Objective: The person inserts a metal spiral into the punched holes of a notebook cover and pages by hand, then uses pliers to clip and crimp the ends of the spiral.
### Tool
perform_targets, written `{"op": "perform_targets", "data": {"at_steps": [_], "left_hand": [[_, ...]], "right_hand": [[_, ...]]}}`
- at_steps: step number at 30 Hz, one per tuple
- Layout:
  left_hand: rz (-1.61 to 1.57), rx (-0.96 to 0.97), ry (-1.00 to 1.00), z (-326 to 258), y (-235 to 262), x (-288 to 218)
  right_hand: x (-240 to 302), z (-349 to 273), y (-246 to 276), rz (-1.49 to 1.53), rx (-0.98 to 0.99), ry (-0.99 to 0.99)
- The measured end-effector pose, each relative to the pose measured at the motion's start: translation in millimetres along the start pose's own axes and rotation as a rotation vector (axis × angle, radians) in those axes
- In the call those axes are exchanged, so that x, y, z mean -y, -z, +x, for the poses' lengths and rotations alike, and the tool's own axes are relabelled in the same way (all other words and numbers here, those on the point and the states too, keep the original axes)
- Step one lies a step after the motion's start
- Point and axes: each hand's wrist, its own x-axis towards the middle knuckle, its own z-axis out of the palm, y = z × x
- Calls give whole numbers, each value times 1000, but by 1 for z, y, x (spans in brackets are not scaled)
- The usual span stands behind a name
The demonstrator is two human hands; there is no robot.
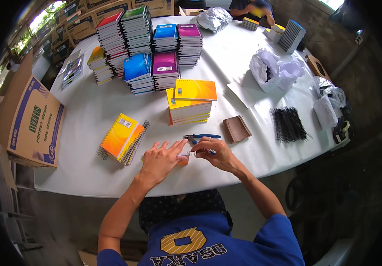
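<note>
My left hand point(160, 160) lies over a small orange-covered notebook point(183, 160) near the table's front edge, fingers stretched out and apart, hiding most of it. At the notebook's right end a dark spiral wire coil point(193, 153) sticks out. The fingers of my right hand point(214, 154) pinch this coil by its end. Just beyond both hands rests a pair of blue-handled pliers point(206, 135), one handle partly behind my right hand. To the left lies a small pile of yellow-orange spiral notebooks point(122, 138), with wire coils showing along its edges.
Ahead stands a stack of yellow notebooks point(191, 108); behind it rise blue point(137, 68), purple, red and green stacks. A brown tray-like piece point(237, 129) and black coils point(288, 125) lie rightward. An open carton point(36, 122) stands left. Another person point(253, 9) sits across the table.
</note>
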Motion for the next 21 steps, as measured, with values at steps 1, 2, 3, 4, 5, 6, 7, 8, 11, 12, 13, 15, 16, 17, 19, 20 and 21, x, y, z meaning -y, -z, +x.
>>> {"op": "perform_targets", "data": {"at_steps": [1, 2, 3, 4, 5, 6, 7, 8, 11, 12, 13, 15, 16, 17, 19, 20, 21], "left_hand": [[-14, 15, 9, 0, 1, 0], [-14, 14, 12, 0, 2, -1], [-20, 10, 7, 0, 2, -1], [-26, 5, 2, 0, 3, -2], [-26, 5, 4, -1, 2, -1], [-25, 18, 11, -1, 1, -1], [-23, 31, 17, -1, 0, -1], [-23, 30, 17, -1, -2, 0], [10, -14, 6, 0, 2, -1], [-7, 70, 64, 6, 14, -9], [-23, 155, 121, 9, 20, -13], [-82, 52, 75, 8, 9, -13], [-138, -52, 29, 7, 5, -12], [-136, -52, 31, 5, 3, -11], [-168, 88, 78, 5, 2, -10], [-168, 88, 77, 5, 3, -10], [-162, 74, 47, 5, 3, -10]], "right_hand": [[-1, 1, 3, 1, 3, 1], [-1, 2, 7, -45, 68, -3], [1, 3, 10, -89, 131, -8], [4, 4, 9, -88, 133, -8], [8, 5, 7, -117, 103, 65], [11, 6, 6, -146, 72, 140], [10, 5, 8, -147, 72, 140], [8, 5, 10, -141, 182, 8], [21, 6, 7, -199, 231, -98], [26, 4, 6, -266, 162, -79], [25, 2, 6, -266, 162, -81], [21, 0, 4, -445, 127, 20], [23, 0, 2, -444, 127, 22], [25, -1, 1, -439, 153, -8], [29, -1, 0, -436, 177, -41], [33, -1, 0, -450, 168, -36], [36, 0, 0, -466, 159, -33]]}}
